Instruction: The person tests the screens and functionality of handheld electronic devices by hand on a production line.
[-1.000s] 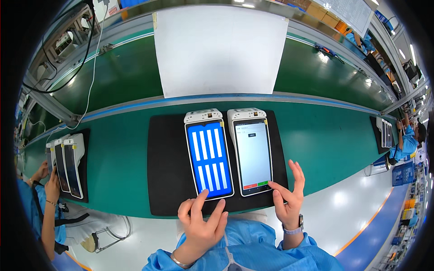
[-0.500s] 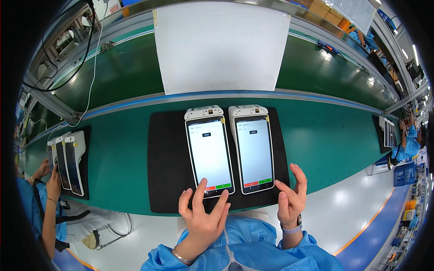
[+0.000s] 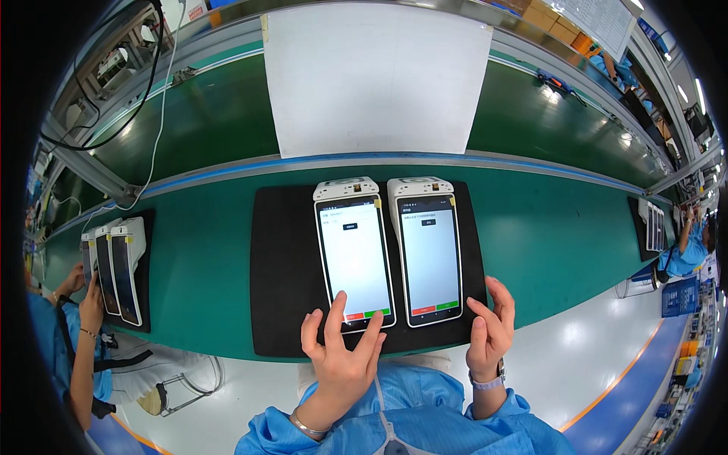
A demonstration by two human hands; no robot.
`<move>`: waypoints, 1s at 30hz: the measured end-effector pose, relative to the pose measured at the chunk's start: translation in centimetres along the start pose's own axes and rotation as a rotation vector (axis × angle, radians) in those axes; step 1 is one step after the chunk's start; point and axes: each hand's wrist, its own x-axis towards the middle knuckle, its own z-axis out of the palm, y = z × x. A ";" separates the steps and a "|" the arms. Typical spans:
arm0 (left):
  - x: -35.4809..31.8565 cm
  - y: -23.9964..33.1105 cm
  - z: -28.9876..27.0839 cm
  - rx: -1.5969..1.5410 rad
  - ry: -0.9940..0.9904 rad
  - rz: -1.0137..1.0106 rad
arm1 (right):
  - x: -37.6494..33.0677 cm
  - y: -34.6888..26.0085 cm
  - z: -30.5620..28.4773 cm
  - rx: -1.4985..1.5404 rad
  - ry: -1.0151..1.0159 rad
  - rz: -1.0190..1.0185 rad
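Note:
Two white handheld payment terminals with lit touchscreens lie side by side on a black mat [image 3: 280, 288]. My left hand [image 3: 343, 360] is over the lower end of the left terminal [image 3: 353, 262], fingers spread, two fingertips at the bottom of its screen near the red and green buttons. My right hand [image 3: 491, 326] hovers just off the lower right corner of the right terminal [image 3: 430, 258], fingers apart and partly curled, holding nothing. The right terminal's screen carries a dark header bar, a small dark button, and red and green buttons along its bottom.
The mat rests on a green workbench [image 3: 197, 273]. A white board [image 3: 375, 80] stands behind it. On the left, a co-worker's hands [image 3: 89, 307] are at several more terminals [image 3: 125, 269]. Further terminals [image 3: 654, 226] lie at far right beside another person. A white cable [image 3: 155, 144] hangs at upper left.
The right terminal's screen has switched to a different page with a dark header. My right fingertip has drawn slightly away from that terminal. The left hand's fingers have shifted only a little.

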 end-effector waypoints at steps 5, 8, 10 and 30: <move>-0.2 0.1 -0.7 0.014 0.009 0.010 | -0.1 0.0 -0.1 0.018 0.014 -0.005; -0.1 0.1 -1.0 0.019 0.012 0.010 | 0.0 -0.2 -0.1 0.009 0.008 -0.001; -0.2 0.1 -1.1 0.025 0.013 0.013 | 0.1 -0.3 -0.1 0.008 0.001 -0.003; 0.0 0.2 -0.3 -0.001 0.017 -0.001 | 0.4 -0.7 0.1 -0.174 -0.092 -0.084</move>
